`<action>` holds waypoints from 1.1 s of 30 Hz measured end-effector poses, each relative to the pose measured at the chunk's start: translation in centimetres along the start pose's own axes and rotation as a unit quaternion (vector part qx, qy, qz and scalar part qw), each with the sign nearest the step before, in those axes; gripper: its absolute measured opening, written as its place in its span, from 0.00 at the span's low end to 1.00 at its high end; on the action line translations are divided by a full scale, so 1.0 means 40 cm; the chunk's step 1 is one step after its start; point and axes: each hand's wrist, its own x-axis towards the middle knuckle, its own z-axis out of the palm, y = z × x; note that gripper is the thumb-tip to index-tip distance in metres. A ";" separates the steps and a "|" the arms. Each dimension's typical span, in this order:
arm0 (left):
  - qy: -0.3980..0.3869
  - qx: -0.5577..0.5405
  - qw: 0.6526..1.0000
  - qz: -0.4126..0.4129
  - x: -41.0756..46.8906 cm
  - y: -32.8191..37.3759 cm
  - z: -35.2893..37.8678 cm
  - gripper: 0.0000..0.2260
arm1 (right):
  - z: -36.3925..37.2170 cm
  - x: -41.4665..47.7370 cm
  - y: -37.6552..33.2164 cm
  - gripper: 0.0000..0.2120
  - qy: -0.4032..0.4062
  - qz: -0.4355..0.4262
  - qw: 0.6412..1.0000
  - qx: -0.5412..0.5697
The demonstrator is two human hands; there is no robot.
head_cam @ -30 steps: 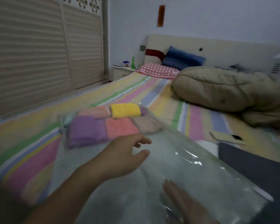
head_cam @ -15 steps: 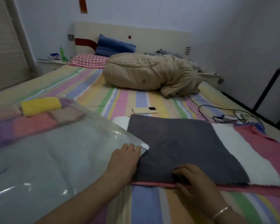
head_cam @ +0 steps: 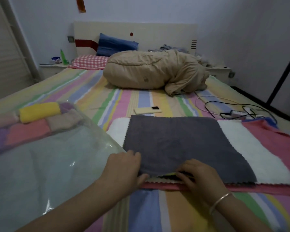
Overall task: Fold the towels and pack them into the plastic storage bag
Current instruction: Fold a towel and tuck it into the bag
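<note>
Head view: low centre, left hand [head_cam: 124,168] pinches the near-left corner of the grey towel [head_cam: 174,144], thumb under; right hand [head_cam: 197,173] grips its near edge, fingers curled, apparently lifting it off the white towel [head_cam: 251,148]. Plastic storage bag [head_cam: 45,164] lies left of frame, folded towels [head_cam: 38,111] inside.

View: head camera, the only one, worn by the person
Facing: forward and down along the bed [head_cam: 141,101] toward its headboard [head_cam: 141,30]
Nearness: close above its near edge
</note>
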 end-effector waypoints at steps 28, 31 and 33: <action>0.008 -0.630 0.741 -0.235 0.189 -0.165 0.089 0.08 | -0.155 -0.069 0.295 0.13 0.163 0.300 0.923 0.179; 0.060 -0.645 0.733 -0.208 0.174 -0.159 0.097 0.09 | -0.173 -0.061 0.296 0.11 0.197 0.286 0.900 0.265; 0.111 -0.617 0.758 -0.180 0.169 -0.153 0.093 0.09 | -0.190 -0.052 0.277 0.10 0.215 0.267 0.890 0.300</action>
